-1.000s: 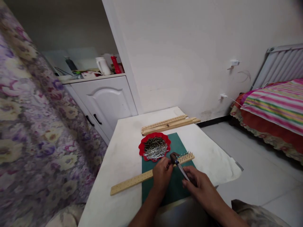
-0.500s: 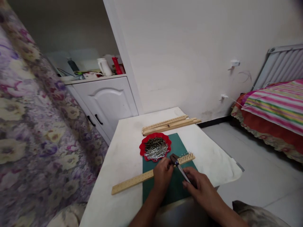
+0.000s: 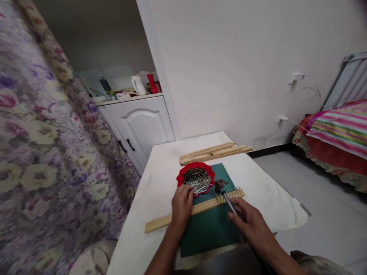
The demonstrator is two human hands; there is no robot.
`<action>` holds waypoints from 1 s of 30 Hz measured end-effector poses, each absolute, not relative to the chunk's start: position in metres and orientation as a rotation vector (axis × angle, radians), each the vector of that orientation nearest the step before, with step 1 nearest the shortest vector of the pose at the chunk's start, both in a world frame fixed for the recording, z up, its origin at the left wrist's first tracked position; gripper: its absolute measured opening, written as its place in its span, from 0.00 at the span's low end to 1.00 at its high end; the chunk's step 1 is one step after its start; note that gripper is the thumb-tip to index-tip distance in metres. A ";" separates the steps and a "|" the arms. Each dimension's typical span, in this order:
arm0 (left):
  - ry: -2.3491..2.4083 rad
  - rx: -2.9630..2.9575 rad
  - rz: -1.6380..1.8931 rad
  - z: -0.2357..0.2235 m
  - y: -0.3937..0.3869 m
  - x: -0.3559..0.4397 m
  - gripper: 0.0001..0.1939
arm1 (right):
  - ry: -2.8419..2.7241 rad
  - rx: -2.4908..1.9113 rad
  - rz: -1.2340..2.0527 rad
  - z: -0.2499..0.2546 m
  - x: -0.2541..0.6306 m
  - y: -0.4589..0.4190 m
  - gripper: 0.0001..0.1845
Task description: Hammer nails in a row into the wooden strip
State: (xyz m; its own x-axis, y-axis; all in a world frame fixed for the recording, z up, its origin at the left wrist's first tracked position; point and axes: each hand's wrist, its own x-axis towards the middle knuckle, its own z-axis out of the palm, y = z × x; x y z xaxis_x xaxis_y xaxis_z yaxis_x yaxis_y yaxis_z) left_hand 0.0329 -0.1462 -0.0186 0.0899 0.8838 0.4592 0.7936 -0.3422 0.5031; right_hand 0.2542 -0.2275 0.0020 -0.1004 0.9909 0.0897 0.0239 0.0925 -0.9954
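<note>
My right hand (image 3: 252,221) is wrapped round the handle of a claw hammer (image 3: 222,187), whose head is raised near the nailed end of a narrow wooden strip (image 3: 205,206). Several nails (image 3: 233,193) stand upright in the strip's right part, and rows of small holes run along its left part. At the front rim of a red scalloped bowl (image 3: 179,178) is my left hand (image 3: 182,204), its fingers bent and slightly apart over the edge. Loose nails (image 3: 197,180) fill the bowl. I see nothing held in the left hand.
Under the strip lies a green cutting mat (image 3: 210,233) on a white table (image 3: 160,172). More wooden strips (image 3: 215,153) lie behind the bowl. A cabinet (image 3: 143,126) and flowered curtain (image 3: 71,172) stand left; a bed (image 3: 338,133) is at the right.
My left hand has left the strip beside the nails and moved left to the bowl's front rim. The hammer stays in my right hand, its head turned. The whole view has shifted a little.
</note>
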 end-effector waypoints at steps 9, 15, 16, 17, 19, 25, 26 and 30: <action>2.049 2.414 0.533 -0.013 -0.112 0.019 0.07 | -1.337 -1.104 1.227 -0.001 0.254 -0.227 0.13; 2.105 2.409 0.404 -0.010 -0.111 0.023 0.11 | -1.311 -1.071 1.223 0.001 0.253 -0.227 0.12; 2.109 2.412 0.397 -0.009 -0.112 0.023 0.11 | -1.308 -1.066 1.226 0.002 0.253 -0.227 0.12; 2.109 2.415 0.390 -0.009 -0.112 0.023 0.11 | -1.310 -1.063 1.229 0.002 0.253 -0.227 0.11; 2.112 2.427 0.377 -0.009 -0.113 0.023 0.11 | -1.311 -1.082 1.230 0.001 0.252 -0.226 0.11; 2.158 2.479 0.343 -0.008 -0.120 0.020 0.12 | -1.279 -1.196 1.256 -0.006 0.252 -0.224 0.11; 2.166 2.471 0.352 -0.008 -0.122 0.019 0.11 | -1.273 -1.195 1.257 -0.006 0.252 -0.223 0.11; 2.140 2.440 0.520 -0.005 -0.135 0.018 0.09 | -1.235 -1.148 1.280 -0.006 0.249 -0.220 0.11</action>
